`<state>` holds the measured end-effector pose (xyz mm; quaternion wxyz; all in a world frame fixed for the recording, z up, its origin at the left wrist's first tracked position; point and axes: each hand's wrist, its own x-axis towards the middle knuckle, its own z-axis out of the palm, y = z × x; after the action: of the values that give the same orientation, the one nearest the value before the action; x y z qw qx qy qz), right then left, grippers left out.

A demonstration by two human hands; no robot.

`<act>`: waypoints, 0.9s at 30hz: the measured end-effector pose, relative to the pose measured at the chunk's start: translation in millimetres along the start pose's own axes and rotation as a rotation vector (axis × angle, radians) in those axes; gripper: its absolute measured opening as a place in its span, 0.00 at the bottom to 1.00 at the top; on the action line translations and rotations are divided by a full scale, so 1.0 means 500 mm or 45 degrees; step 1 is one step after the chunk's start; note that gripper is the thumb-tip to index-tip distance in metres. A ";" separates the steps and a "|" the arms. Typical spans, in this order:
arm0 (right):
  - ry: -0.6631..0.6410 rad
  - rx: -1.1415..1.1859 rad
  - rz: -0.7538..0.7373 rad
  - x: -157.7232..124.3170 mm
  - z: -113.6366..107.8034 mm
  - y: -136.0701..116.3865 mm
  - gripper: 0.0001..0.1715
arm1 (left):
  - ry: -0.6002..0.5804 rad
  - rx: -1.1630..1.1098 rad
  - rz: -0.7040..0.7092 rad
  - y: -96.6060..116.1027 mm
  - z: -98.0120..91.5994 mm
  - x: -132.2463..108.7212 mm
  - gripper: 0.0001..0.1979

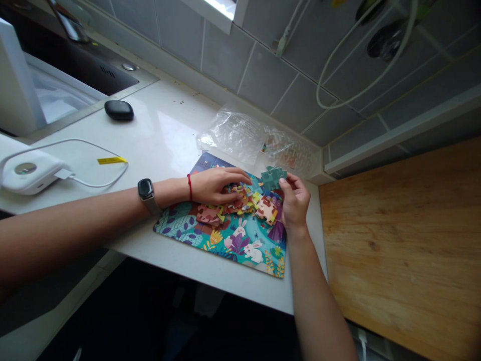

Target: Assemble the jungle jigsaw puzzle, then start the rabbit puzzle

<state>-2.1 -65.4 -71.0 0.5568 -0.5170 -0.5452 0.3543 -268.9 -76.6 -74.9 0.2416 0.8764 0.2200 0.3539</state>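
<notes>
My right hand (295,200) is closed on green jigsaw puzzle pieces (272,178), gripped between thumb and fingers above the right side of a colourful puzzle board (225,246). My left hand (218,185) lies palm down with its fingers spread over a pile of loose puzzle pieces (244,200) on the board. Part of that pile is hidden beneath its fingers. Pink and brown pieces (209,214) rest left of the pile, and a brown-and-cream piece (266,209) sits near my right wrist. White rabbits and plants are printed along the board's near edge.
Crumpled clear plastic bags (235,133) lie behind the board against the tiled wall. On the left are a black rounded case (119,110), a white device (32,170) with a cable, and a sink (86,65). A wooden board (406,240) borders the right side.
</notes>
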 end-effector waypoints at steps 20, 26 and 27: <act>-0.465 -0.881 -0.406 -0.004 -0.033 -0.038 0.12 | -0.097 -0.082 -0.031 0.006 -0.006 0.006 0.12; -0.520 -0.779 -0.334 -0.008 -0.025 -0.032 0.13 | -0.083 -0.047 -0.078 0.005 -0.006 0.004 0.13; -0.499 -0.762 -0.322 -0.009 -0.023 -0.030 0.13 | -0.080 -0.039 -0.084 0.005 -0.006 0.004 0.13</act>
<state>6.0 -75.0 -56.0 0.3057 -0.5077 -0.7802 0.2000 -269.3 -76.8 -70.6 0.2733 0.8755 0.2357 0.3214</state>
